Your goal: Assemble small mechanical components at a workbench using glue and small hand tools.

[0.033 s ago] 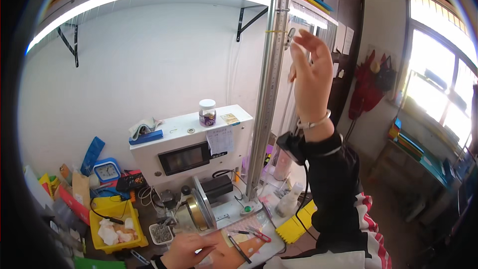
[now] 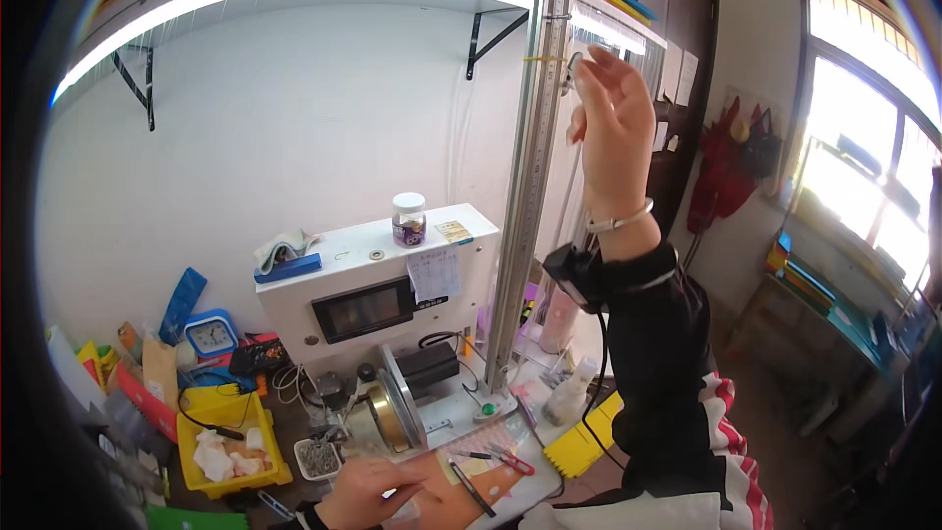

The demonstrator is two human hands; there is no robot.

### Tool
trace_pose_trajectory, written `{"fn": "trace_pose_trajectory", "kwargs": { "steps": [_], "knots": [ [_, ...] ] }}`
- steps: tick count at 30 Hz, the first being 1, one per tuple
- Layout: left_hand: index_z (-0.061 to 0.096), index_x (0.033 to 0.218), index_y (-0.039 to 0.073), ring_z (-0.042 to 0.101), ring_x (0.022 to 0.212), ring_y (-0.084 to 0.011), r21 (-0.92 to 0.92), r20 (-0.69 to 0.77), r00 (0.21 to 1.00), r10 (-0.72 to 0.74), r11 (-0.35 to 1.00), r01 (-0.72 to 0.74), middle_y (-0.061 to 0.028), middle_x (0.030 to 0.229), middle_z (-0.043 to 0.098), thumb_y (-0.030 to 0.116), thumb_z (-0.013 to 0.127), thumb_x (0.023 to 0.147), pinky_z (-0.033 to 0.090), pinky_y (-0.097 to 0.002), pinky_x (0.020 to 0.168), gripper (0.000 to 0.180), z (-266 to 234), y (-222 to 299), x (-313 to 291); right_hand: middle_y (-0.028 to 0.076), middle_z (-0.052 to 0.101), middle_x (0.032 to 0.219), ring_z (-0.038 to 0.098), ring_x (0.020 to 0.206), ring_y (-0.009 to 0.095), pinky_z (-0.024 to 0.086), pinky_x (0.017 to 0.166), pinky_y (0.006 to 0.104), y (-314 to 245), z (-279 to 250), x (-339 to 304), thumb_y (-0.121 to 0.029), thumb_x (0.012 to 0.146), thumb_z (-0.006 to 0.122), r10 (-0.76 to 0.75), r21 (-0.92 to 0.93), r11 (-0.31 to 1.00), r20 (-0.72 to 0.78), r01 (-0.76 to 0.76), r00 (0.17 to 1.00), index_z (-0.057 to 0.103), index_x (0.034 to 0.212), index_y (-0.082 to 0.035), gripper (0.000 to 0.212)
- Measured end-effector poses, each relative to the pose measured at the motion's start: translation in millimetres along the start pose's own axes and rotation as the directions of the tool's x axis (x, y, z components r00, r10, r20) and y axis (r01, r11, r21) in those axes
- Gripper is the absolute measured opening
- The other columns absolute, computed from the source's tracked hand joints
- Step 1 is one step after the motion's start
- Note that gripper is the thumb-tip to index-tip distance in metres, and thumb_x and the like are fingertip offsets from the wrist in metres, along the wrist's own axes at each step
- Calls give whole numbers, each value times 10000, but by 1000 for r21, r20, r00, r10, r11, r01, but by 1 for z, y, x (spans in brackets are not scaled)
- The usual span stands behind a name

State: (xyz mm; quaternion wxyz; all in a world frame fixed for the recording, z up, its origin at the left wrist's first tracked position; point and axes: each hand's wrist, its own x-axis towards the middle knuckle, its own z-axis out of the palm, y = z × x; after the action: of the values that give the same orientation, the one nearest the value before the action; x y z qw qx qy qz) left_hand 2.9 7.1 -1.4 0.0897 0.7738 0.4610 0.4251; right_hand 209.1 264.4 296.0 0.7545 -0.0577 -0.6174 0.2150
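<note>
Two hands are seen: the right hand (image 2: 618,128) raised beside a small metal clip (image 2: 574,63) near the top of an upright rail (image 2: 530,177), fingers loosely curled, and the left hand (image 2: 361,493) low over an orange sheet (image 2: 451,507), thumb and forefinger nearly together. Whether anything is gripped cannot be told.

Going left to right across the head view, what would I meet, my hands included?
Yellow bin → small white tray of metal pieces → left hand → metal rail with ruler markings → right hand → hanging red fabric → window.
</note>
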Motion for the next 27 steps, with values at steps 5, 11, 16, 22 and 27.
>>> {"fn": "trace_pose_trajectory", "kwargs": {
  "steps": [5,11,16,22,27],
  "knots": [
    [735,936,90,666,698,-255,37,39,995,-88,996,86,-75,793,699,79,777,781,505,-340,609,162,-13,15,-30,72,689,927,556,541,51,418,458,197,5,28,0,-139,926,668,153,-140,981,110,-137,982,635,1063,31,221],
    [721,927,72,669,703,-259,36,60,994,-86,996,84,-70,818,706,79,758,775,513,-349,611,157,-13,10,-22,99,702,1017,535,555,41,423,491,191,11,-15,-54,-136,947,659,176,-9,984,168,-177,970,588,1202,35,314],
    [745,893,74,631,641,-252,81,5,986,-165,983,164,-68,743,672,46,758,717,466,-348,572,179,-15,4,-41,103,656,1052,465,553,14,363,507,175,-14,-51,-192,9,954,522,295,-9,955,65,-295,953,555,1201,48,253],
    [755,946,73,608,597,-219,-33,66,979,-193,980,196,-55,712,655,28,760,737,464,-325,541,213,7,-5,-35,20,583,908,456,552,19,347,486,181,24,-62,-370,-87,947,633,937,107,324,101,-940,334,553,1197,9,280],
    [756,972,82,605,598,-210,0,57,971,-231,973,231,-48,703,644,33,765,743,462,-316,539,234,13,3,-39,-39,483,796,361,538,34,287,479,216,45,-46,-381,-101,972,620,970,361,245,-91,-900,227,523,1242,-26,297]
  ]
}}
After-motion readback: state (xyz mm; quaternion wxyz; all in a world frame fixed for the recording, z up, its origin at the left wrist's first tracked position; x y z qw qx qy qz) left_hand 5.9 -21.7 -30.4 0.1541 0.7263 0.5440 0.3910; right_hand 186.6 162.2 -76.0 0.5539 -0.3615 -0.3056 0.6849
